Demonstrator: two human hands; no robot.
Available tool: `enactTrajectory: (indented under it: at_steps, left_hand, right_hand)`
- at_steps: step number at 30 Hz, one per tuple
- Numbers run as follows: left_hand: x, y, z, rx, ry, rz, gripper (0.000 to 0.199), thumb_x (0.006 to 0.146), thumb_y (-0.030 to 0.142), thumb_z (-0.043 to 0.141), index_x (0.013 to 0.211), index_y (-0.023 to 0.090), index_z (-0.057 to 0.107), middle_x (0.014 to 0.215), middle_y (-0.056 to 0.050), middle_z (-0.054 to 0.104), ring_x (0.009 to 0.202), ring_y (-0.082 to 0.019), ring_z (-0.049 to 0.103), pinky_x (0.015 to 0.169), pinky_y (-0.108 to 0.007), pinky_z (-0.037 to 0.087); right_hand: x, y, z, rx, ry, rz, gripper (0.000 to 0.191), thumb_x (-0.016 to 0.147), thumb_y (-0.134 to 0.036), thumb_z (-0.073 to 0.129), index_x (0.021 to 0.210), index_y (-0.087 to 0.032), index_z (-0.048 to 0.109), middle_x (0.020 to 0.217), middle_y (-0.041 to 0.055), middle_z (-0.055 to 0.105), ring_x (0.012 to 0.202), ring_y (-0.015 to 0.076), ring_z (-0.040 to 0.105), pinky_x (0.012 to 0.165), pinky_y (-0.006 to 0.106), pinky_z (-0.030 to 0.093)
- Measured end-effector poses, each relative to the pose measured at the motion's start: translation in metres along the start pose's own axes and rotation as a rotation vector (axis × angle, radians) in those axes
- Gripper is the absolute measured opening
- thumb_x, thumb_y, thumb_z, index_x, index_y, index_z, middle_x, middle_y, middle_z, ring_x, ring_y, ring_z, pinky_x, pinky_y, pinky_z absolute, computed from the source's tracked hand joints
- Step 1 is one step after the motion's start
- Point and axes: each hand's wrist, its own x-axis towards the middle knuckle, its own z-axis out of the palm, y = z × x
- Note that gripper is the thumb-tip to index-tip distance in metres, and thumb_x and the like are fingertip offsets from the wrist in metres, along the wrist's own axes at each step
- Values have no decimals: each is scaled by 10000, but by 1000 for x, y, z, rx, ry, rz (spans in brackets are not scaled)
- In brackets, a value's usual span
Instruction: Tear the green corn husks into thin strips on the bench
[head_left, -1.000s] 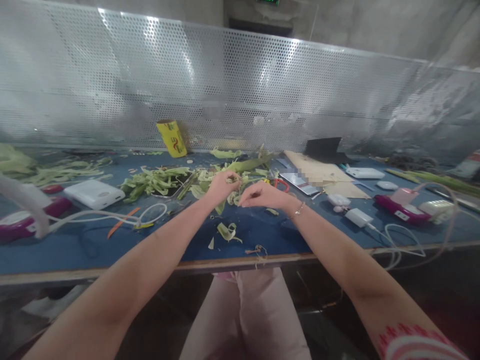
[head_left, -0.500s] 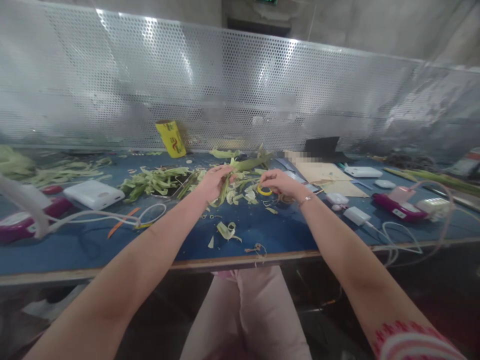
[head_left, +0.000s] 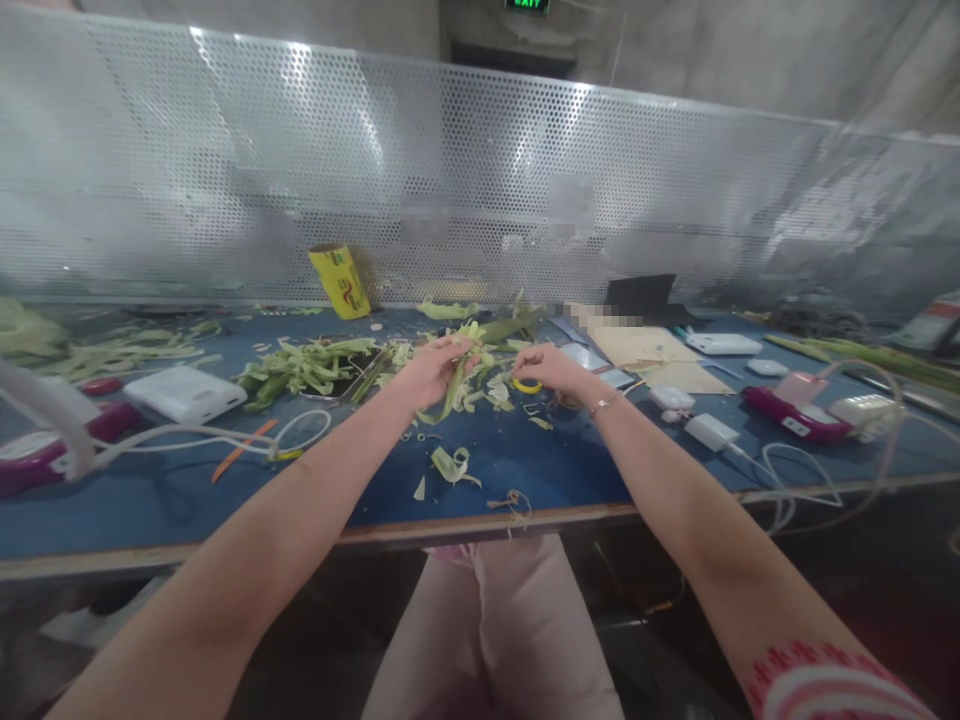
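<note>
My left hand [head_left: 439, 368] is closed round a bundle of pale green leaf strips [head_left: 466, 350] over the middle of the blue table [head_left: 540, 470]. Its strip ends hang below the fingers. To the right, my right hand [head_left: 546, 367] has its fingers drawn together above a yellow ring [head_left: 526, 384]; what the fingertips hold, if anything, is too small to make out. Leaf scraps [head_left: 498, 390] lie between the hands, and a curled peel [head_left: 454, 465] lies nearer the front edge.
Left are a pile of green strips [head_left: 307, 368], a white box [head_left: 186, 390] and cables. A yellow tube [head_left: 341, 282] stands near the perforated metal screen [head_left: 420, 150]. Right are brown paper [head_left: 652, 350], a white adapter [head_left: 712, 432] and a purple power strip [head_left: 795, 415].
The strips in my left hand have shifted, with the pale ends now bunched above the fingers. My right hand has moved slightly left and stays by the yellow ring.
</note>
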Motion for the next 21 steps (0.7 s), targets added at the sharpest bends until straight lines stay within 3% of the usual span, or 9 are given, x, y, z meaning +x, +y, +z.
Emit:
enactTrajectory:
  at_steps: [4, 10, 13, 17, 21]
  left_hand:
    - [-1, -1, -1, -15, -76, 16, 27, 729, 85, 603, 715, 105, 590, 683, -32, 645, 522, -60, 590, 502, -136, 499]
    - [-2, -5, -3, 17, -227, 2, 75, 716, 128, 633, 694, 123, 561, 766, -41, 660, 547, -67, 594, 498, -144, 500]
    - [-3, -8, -1, 32, -276, -24, 105, 716, 138, 635, 671, 123, 542, 787, -41, 662, 552, -68, 594, 500, -148, 500]
    - [-7, -10, 5, 32, -259, -52, 107, 705, 117, 641, 689, 125, 536, 699, -24, 645, 533, -72, 589, 484, -147, 491]
    - [-8, -9, 10, -2, -180, -26, 76, 740, 90, 590, 710, 133, 534, 686, -10, 644, 523, -67, 586, 487, -149, 492]
  right_hand:
    - [0, -1, 2, -100, -11, -77, 120, 654, -246, 547, 612, -142, 590, 504, -40, 467, 486, 68, 384, 517, 215, 293]
    - [9, 11, 10, -270, 294, -143, 121, 691, -223, 523, 683, -154, 622, 571, -16, 544, 547, 93, 447, 550, 209, 317]
    - [10, 12, 17, -351, 317, -202, 121, 710, -211, 508, 671, -157, 610, 591, -10, 553, 556, 98, 451, 568, 216, 323]
    - [9, 8, 27, -396, 243, -258, 122, 729, -192, 489, 666, -162, 588, 602, -2, 544, 566, 116, 457, 591, 237, 347]
    - [9, 1, 31, -369, 378, -487, 139, 703, -158, 529, 833, -156, 578, 801, 53, 580, 782, 171, 521, 752, 292, 404]
